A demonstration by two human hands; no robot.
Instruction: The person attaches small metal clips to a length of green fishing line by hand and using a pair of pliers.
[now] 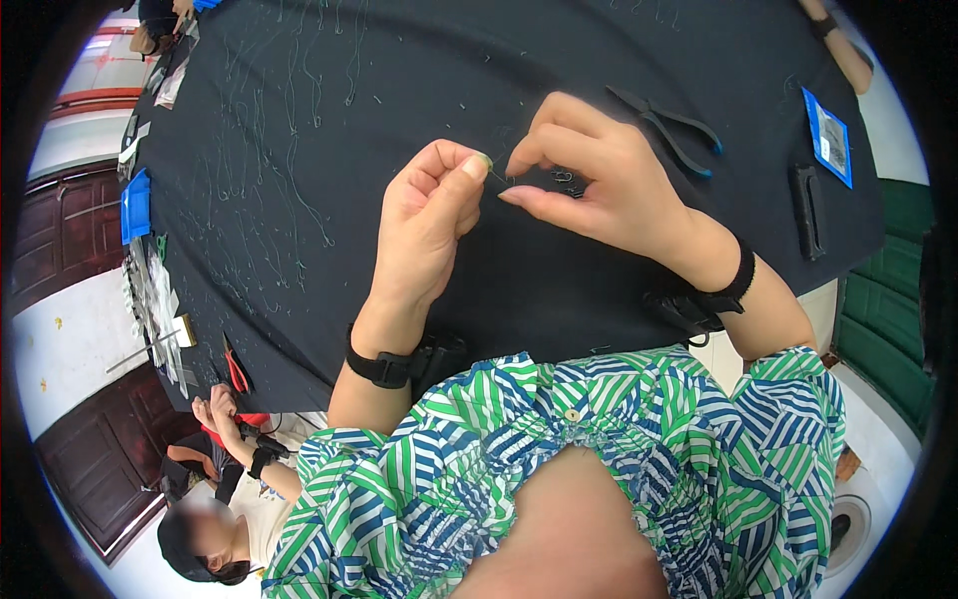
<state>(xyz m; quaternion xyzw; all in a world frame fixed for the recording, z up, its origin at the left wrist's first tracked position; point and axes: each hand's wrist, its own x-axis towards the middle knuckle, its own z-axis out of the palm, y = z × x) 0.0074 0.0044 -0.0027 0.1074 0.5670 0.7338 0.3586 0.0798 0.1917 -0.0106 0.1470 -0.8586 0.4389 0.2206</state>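
Above the middle of the black cloth, my left hand [429, 215] is closed, its thumb pressed on the index finger. A thin green line [497, 176] runs out of that pinch toward my right hand. My right hand [609, 175] is curled beside it, thumb and index fingertips apart around the line's end. Something tiny shows by the index fingertip, too small to name. Just behind the right thumb lies a little cluster of dark, curved metal pieces [565, 179] resembling fish hooks, partly hidden by the hand.
Dark pliers [667, 130] lie beyond my right hand. Farther right are a blue packet [827, 138] and a black bar-shaped object [806, 212]. Several green line lengths [294, 150] spread across the black cloth [419, 60] at left. Red-handled pliers [237, 370] lie near a co-worker's hand [217, 410].
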